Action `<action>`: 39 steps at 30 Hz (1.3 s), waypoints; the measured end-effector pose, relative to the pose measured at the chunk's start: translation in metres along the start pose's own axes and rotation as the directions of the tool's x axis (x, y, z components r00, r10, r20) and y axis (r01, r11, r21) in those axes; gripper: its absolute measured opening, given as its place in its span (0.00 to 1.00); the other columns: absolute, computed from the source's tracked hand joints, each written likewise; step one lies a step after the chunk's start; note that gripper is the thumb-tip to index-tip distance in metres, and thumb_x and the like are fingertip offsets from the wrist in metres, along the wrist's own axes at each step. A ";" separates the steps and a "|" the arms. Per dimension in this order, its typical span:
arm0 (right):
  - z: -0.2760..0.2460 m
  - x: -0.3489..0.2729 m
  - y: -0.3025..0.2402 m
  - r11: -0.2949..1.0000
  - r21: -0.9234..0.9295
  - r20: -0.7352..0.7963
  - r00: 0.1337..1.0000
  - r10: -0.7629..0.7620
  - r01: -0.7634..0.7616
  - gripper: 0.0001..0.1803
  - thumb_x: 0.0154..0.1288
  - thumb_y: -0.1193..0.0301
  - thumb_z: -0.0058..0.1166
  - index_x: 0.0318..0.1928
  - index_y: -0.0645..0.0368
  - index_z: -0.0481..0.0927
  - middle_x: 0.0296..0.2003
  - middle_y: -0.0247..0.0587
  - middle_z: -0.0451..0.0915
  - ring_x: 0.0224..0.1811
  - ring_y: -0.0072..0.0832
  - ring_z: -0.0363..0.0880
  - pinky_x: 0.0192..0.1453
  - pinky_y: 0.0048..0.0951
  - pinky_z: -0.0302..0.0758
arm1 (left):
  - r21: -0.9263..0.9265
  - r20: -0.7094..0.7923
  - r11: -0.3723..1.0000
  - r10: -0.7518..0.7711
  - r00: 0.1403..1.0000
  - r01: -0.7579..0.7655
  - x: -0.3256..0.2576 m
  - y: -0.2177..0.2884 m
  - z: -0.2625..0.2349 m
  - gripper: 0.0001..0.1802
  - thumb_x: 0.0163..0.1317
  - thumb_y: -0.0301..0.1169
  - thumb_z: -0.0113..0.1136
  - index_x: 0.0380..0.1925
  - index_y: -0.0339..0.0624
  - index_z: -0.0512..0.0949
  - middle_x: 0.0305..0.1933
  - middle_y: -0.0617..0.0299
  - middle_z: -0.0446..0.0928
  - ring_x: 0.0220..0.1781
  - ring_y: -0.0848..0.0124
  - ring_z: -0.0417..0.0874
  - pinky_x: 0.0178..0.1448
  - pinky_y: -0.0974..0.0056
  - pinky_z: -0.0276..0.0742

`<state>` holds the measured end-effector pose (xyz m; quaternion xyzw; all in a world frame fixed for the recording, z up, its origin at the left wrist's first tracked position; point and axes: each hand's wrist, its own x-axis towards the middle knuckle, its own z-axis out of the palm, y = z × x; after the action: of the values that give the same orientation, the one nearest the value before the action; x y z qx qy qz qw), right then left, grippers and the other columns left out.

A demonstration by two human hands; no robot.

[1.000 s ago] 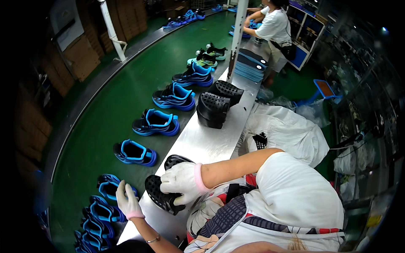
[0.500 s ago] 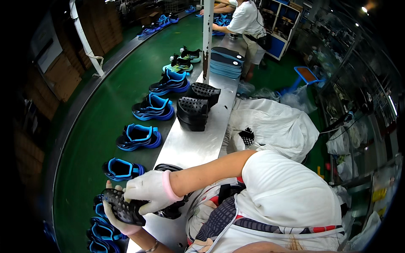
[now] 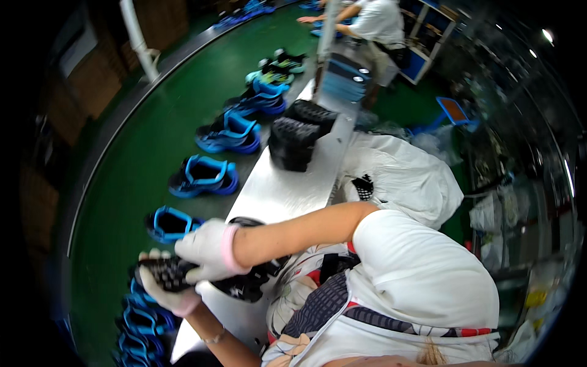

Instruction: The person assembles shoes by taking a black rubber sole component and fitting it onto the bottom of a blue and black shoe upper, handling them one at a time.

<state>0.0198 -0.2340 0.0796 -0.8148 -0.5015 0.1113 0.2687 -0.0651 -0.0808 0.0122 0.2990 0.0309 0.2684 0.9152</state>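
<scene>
We stand at the long grey table (image 3: 275, 196), beside the green conveyor (image 3: 159, 140) carrying blue shoes (image 3: 205, 177). Our left grip (image 3: 168, 293) and right grip (image 3: 205, 251) both clench a black shoe sole (image 3: 165, 273) at the table's near edge.

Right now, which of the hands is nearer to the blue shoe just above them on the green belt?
The right hand. It grips the top of the black sole, just below the blue shoe. The left hand holds the sole from underneath, farther from the shoe.
</scene>
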 end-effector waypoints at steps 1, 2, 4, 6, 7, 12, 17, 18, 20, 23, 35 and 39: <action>-0.008 0.001 -0.002 0.999 -0.026 0.072 0.997 0.035 -0.033 0.25 0.59 0.49 0.56 0.36 0.62 0.78 0.31 0.50 0.82 0.37 0.46 0.83 0.42 0.42 0.79 | 0.024 0.047 1.000 0.001 0.999 -0.003 0.004 0.000 -0.001 0.17 0.70 0.41 0.53 0.50 0.42 0.72 0.43 0.61 0.76 0.46 0.68 0.77 0.56 0.61 0.75; -0.016 0.002 0.002 0.996 -0.052 0.148 0.986 0.079 -0.072 0.24 0.60 0.49 0.54 0.35 0.61 0.78 0.31 0.50 0.82 0.37 0.46 0.83 0.42 0.42 0.79 | 0.035 -0.002 0.997 -0.062 0.998 0.062 0.010 -0.005 -0.005 0.18 0.70 0.42 0.53 0.51 0.40 0.73 0.44 0.60 0.76 0.45 0.68 0.78 0.55 0.61 0.76; -0.022 0.008 -0.001 0.988 -0.105 0.224 0.966 0.133 -0.112 0.25 0.62 0.48 0.53 0.33 0.61 0.78 0.30 0.50 0.81 0.36 0.47 0.83 0.40 0.43 0.78 | 0.222 -0.099 0.971 -0.069 0.993 0.089 0.016 0.001 -0.013 0.17 0.71 0.40 0.52 0.54 0.44 0.72 0.41 0.62 0.76 0.43 0.68 0.80 0.50 0.61 0.80; -0.010 0.010 0.007 0.990 -0.133 0.123 0.991 0.053 -0.036 0.25 0.61 0.47 0.54 0.31 0.60 0.78 0.27 0.50 0.81 0.33 0.47 0.83 0.38 0.44 0.77 | 0.457 -0.079 0.873 -0.153 0.985 0.173 0.014 0.020 -0.017 0.21 0.72 0.38 0.53 0.60 0.40 0.71 0.43 0.63 0.79 0.43 0.71 0.82 0.49 0.65 0.80; -0.013 0.013 0.005 0.986 -0.147 0.161 0.982 0.103 -0.079 0.25 0.61 0.47 0.55 0.31 0.60 0.79 0.25 0.49 0.81 0.30 0.48 0.82 0.35 0.44 0.76 | 0.587 -0.063 0.800 -0.113 0.992 0.128 0.013 0.021 -0.024 0.22 0.72 0.39 0.53 0.60 0.39 0.72 0.44 0.64 0.79 0.43 0.73 0.81 0.49 0.67 0.78; -0.014 0.022 0.033 0.954 -0.276 0.130 0.980 0.154 -0.114 0.28 0.59 0.44 0.54 0.30 0.61 0.81 0.23 0.51 0.80 0.30 0.46 0.83 0.37 0.42 0.77 | 0.591 -0.132 0.751 -0.269 0.954 0.294 0.013 0.017 -0.042 0.23 0.72 0.41 0.53 0.57 0.34 0.73 0.46 0.61 0.79 0.44 0.73 0.81 0.46 0.68 0.78; -0.019 0.062 0.052 0.944 -0.259 0.310 0.909 0.280 -0.203 0.32 0.58 0.43 0.53 0.31 0.64 0.83 0.25 0.52 0.81 0.31 0.44 0.82 0.39 0.37 0.78 | 0.942 -0.046 0.330 -0.035 0.998 0.055 0.011 -0.001 -0.075 0.24 0.65 0.38 0.59 0.56 0.33 0.74 0.50 0.52 0.79 0.44 0.65 0.83 0.50 0.64 0.79; -0.023 0.071 0.058 0.935 -0.295 0.339 0.893 0.295 -0.197 0.33 0.58 0.42 0.52 0.32 0.65 0.84 0.25 0.53 0.82 0.31 0.44 0.82 0.40 0.37 0.78 | 0.984 0.082 0.160 0.007 0.997 -0.082 0.014 -0.005 -0.077 0.23 0.64 0.38 0.60 0.54 0.34 0.76 0.50 0.51 0.79 0.43 0.64 0.83 0.48 0.63 0.80; -0.027 0.093 0.068 0.921 -0.341 0.423 0.844 0.330 -0.189 0.34 0.56 0.42 0.52 0.35 0.66 0.85 0.28 0.55 0.82 0.33 0.43 0.82 0.43 0.37 0.78 | 0.986 0.121 0.113 0.001 0.993 -0.120 0.013 -0.014 -0.072 0.20 0.59 0.35 0.63 0.50 0.38 0.78 0.50 0.48 0.78 0.43 0.57 0.83 0.49 0.59 0.79; -0.022 0.126 0.072 0.914 -0.402 0.432 0.870 0.238 -0.050 0.34 0.57 0.42 0.52 0.35 0.66 0.85 0.27 0.57 0.81 0.31 0.43 0.81 0.41 0.38 0.78 | 0.981 0.191 0.022 0.045 0.980 -0.193 0.014 -0.022 -0.081 0.17 0.59 0.33 0.63 0.47 0.38 0.79 0.50 0.50 0.78 0.44 0.56 0.82 0.49 0.59 0.79; 0.041 0.159 0.043 0.882 -0.409 0.329 0.864 0.381 -0.233 0.24 0.56 0.51 0.50 0.41 0.55 0.87 0.41 0.48 0.85 0.45 0.42 0.84 0.49 0.40 0.80 | 0.970 0.052 -0.223 -0.214 0.975 -0.100 0.038 -0.042 -0.082 0.21 0.61 0.39 0.60 0.52 0.41 0.76 0.57 0.49 0.74 0.58 0.51 0.76 0.58 0.53 0.74; 0.095 0.167 0.059 0.869 -0.494 0.433 0.862 0.264 -0.018 0.16 0.56 0.62 0.61 0.46 0.46 0.87 0.45 0.38 0.86 0.48 0.37 0.85 0.47 0.40 0.81 | 0.958 0.120 -0.234 -0.205 0.971 -0.167 0.053 -0.055 -0.119 0.19 0.59 0.38 0.62 0.47 0.39 0.80 0.53 0.43 0.79 0.55 0.49 0.79 0.59 0.53 0.74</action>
<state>0.1004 -0.0776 -0.0174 -0.8360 -0.5014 0.2071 -0.0828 -0.0193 -0.0283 -0.1107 0.9317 0.1257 0.0894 0.3288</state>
